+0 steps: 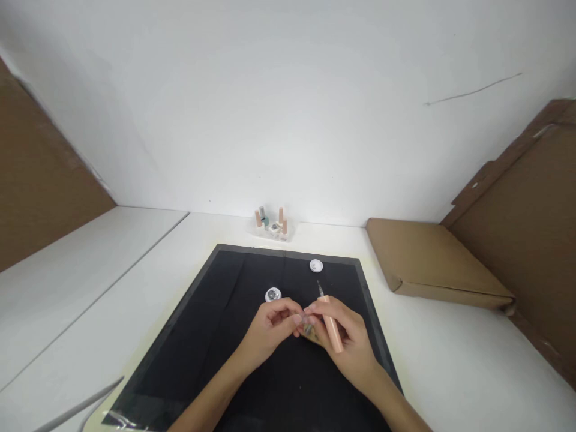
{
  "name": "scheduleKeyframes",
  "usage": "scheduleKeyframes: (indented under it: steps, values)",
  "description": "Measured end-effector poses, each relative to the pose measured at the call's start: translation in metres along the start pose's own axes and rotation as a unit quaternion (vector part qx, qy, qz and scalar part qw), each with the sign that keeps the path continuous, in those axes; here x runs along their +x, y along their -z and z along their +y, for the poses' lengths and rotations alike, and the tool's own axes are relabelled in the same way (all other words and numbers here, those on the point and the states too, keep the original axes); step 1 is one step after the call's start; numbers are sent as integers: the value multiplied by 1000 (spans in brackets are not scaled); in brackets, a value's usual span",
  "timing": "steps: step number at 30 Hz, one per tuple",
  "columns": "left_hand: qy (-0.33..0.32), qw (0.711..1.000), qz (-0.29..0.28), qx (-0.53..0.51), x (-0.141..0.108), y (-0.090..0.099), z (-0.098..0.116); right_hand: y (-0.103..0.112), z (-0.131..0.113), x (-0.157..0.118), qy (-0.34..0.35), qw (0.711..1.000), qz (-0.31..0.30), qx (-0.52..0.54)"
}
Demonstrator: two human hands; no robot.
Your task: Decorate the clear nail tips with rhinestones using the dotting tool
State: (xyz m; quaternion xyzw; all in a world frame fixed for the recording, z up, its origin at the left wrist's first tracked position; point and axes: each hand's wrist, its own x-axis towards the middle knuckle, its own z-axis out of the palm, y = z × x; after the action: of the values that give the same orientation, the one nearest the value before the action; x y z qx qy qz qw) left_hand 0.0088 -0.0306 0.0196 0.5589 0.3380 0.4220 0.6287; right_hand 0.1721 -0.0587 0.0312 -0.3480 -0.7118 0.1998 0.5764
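My left hand (273, 329) is closed, its thumb and index finger pinching something small that I cannot make out. Opposite it, my right hand (348, 339) holds a peach-handled brush (332, 327) between its fingers, bristles pointing up and away. The fingertips of both hands meet over a small yellowish-brown object (311, 336), mostly hidden beneath them. Just beyond my left hand sits a small white jar (272, 294) with silvery contents. A round white lid (316, 266) lies farther back on the black mat (252, 372).
At the back, against the white wall, a clear holder (272, 234) carries several small bottles with peach and grey caps. A flat brown cardboard box (432, 255) lies at the right. Brown boards stand at both sides.
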Motion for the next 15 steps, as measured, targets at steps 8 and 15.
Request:
scheduleKeyframes:
  steps: [8, 15]
  values:
    - [0, 1000, 5, -22, 0, 1, -5, 1, 1, 0, -8, 1000, 11, -15]
    - [4, 999, 20, -36, 2, 0, -5, 2, 1, 0, -15, 1000, 3, -15]
